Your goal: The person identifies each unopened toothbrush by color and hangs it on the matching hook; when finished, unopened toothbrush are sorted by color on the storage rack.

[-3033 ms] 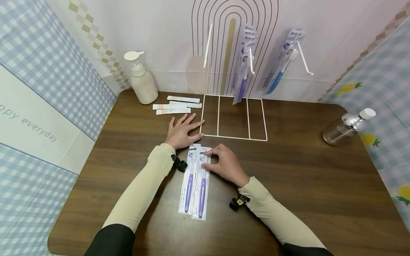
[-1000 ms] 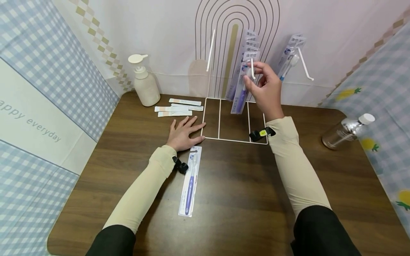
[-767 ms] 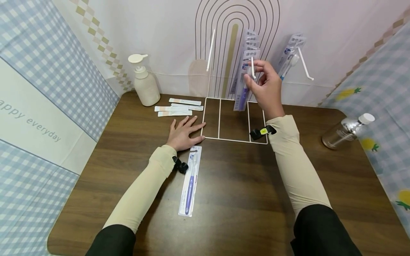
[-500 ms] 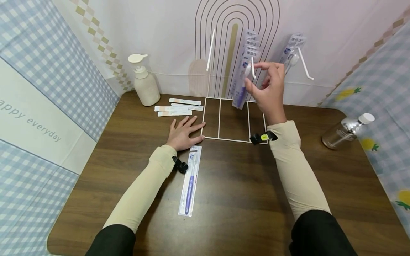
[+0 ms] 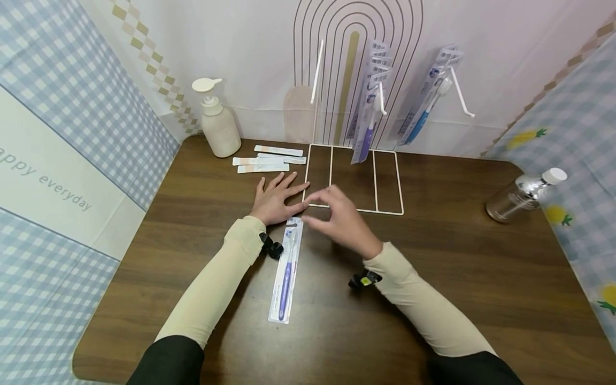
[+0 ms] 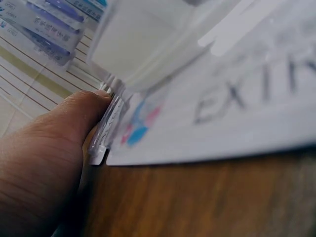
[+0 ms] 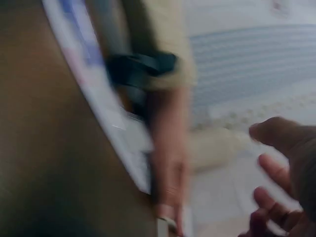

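Note:
A packaged purple toothbrush (image 5: 287,272) lies on the wooden table, its hang hole end beside my left hand (image 5: 275,203). That hand rests with fingers spread, thumb and fingertips at the left side of the white wire rack base (image 5: 353,209). My right hand (image 5: 344,222) is just right of the pack's top end, thumb and fingers apart, holding nothing. In the right wrist view its fingers (image 7: 274,180) are spread. Several purple toothbrush packs (image 5: 368,107) hang on the middle hook (image 5: 382,99); blue toothbrush packs (image 5: 425,101) hang on the right hook (image 5: 461,92).
The left hook (image 5: 317,72) of the rack carries nothing. Several slim white and peach sachets (image 5: 271,159) lie behind my left hand. A cream pump bottle (image 5: 220,128) stands at the back left, a silver bottle with white cap (image 5: 517,197) at the right.
My right hand has let go of a purple toothbrush pack on the middle hook and come back down toward the remaining pack on the table. The left hand has stayed in place.

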A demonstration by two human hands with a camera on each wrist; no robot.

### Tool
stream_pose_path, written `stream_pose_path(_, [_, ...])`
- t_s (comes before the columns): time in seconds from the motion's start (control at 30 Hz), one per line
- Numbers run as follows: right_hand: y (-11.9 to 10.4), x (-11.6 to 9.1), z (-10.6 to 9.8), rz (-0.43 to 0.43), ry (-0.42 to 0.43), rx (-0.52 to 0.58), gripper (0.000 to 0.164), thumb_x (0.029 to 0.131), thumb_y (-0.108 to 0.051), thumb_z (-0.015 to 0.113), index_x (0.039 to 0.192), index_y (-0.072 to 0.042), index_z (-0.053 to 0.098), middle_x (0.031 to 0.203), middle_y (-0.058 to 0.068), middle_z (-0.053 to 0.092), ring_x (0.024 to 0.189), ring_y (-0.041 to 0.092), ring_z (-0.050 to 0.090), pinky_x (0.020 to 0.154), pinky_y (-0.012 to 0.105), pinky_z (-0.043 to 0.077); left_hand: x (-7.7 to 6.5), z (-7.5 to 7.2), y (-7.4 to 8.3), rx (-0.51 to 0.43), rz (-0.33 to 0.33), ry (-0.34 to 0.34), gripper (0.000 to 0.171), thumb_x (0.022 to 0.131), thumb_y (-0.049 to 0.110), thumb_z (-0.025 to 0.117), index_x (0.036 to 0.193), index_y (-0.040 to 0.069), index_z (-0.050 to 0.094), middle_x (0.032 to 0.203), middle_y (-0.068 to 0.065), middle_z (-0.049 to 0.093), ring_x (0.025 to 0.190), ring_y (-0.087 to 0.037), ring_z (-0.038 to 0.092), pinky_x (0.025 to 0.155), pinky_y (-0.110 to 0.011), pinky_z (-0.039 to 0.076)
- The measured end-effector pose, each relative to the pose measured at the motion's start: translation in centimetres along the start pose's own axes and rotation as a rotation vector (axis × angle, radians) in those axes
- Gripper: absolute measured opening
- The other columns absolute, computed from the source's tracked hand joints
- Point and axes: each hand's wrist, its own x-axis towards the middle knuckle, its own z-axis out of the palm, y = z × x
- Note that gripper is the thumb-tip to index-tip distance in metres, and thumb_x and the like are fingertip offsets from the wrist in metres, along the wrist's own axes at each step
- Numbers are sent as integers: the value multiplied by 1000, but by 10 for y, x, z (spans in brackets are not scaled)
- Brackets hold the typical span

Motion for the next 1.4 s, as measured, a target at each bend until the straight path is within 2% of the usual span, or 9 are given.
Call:
stream_pose_path(0.13, [2, -11, 27, 102, -131, -57, 43, 88, -31, 88, 121, -7, 73, 110, 14, 63, 94, 30, 60, 83, 44, 52, -1, 0, 0, 5, -2, -4, 65, 101, 67, 57, 161, 48, 41, 176, 6, 17, 163, -24, 8, 124, -64, -8])
stream_pose_path(0.3, [4, -16, 47, 167, -228, -85, 55, 89, -37, 87, 130, -5, 68, 114, 13, 62, 99, 25, 59, 88, 42, 52, 1, 1, 0, 7, -1, 0, 65, 100, 70, 56, 160, 49, 41, 176, 7, 18, 163, -24, 8, 124, -64, -8])
stream_pose_path(0.5, [5, -21, 65, 166, -187, -185, 46, 90, -37, 86, 120, -7, 71, 109, 9, 59, 91, 22, 57, 82, 44, 51, 0, 3, -1, 9, 2, 5, 66, 100, 71, 56, 160, 49, 41, 176, 7, 19, 162, -24, 10, 124, -65, -7])
stream_pose_path(0.63, [6, -24, 67, 128, -130, -145, 36, 88, -29, 89, 110, -5, 73, 104, 10, 59, 90, 23, 55, 82, 43, 49, 0, 3, 0, 5, 3, 9, 66, 100, 71, 55, 161, 49, 42, 176, 7, 20, 162, -24, 10, 124, -64, -8])
stream_pose_path(0.9, [9, -32, 51, 108, -117, -26, 31, 87, -22, 90, 111, -6, 78, 118, 14, 64, 105, 27, 58, 92, 43, 48, 0, 1, 1, 15, 4, 7, 67, 100, 71, 54, 161, 48, 41, 176, 6, 19, 163, -24, 10, 124, -64, -8])
stream_pose_path(0.97, [10, -36, 46, 114, -127, 8, 30, 88, -22, 89, 113, -8, 78, 117, 11, 66, 100, 23, 59, 89, 39, 50, -1, 0, 1, 11, 4, 9, 66, 100, 71, 54, 161, 48, 41, 176, 6, 20, 163, -25, 10, 124, -64, -8])
stream_pose_path(1.17, [9, -47, 25, 134, -160, 147, 30, 90, -19, 88, 118, -12, 77, 88, -1, 70, 71, 9, 62, 63, 26, 53, -3, -1, 2, 5, 5, 15, 66, 100, 70, 55, 161, 47, 42, 176, 5, 20, 163, -25, 10, 124, -64, -7])
stream_pose_path(1.27, [6, -48, 8, 72, -133, 124, 33, 89, -18, 88, 120, -13, 77, 83, -6, 67, 63, 6, 57, 56, 25, 50, -2, -1, 2, 10, 6, 14, 67, 100, 70, 54, 161, 47, 41, 176, 5, 20, 163, -25, 10, 124, -64, -7])
stream_pose_path(1.4, [0, -44, -26, -69, -5, 22, 39, 86, -15, 90, 122, -12, 77, 80, -6, 64, 58, 6, 49, 51, 24, 44, -2, -1, 2, 5, 9, 12, 66, 101, 70, 54, 161, 47, 42, 176, 5, 20, 163, -25, 9, 125, -64, -7])
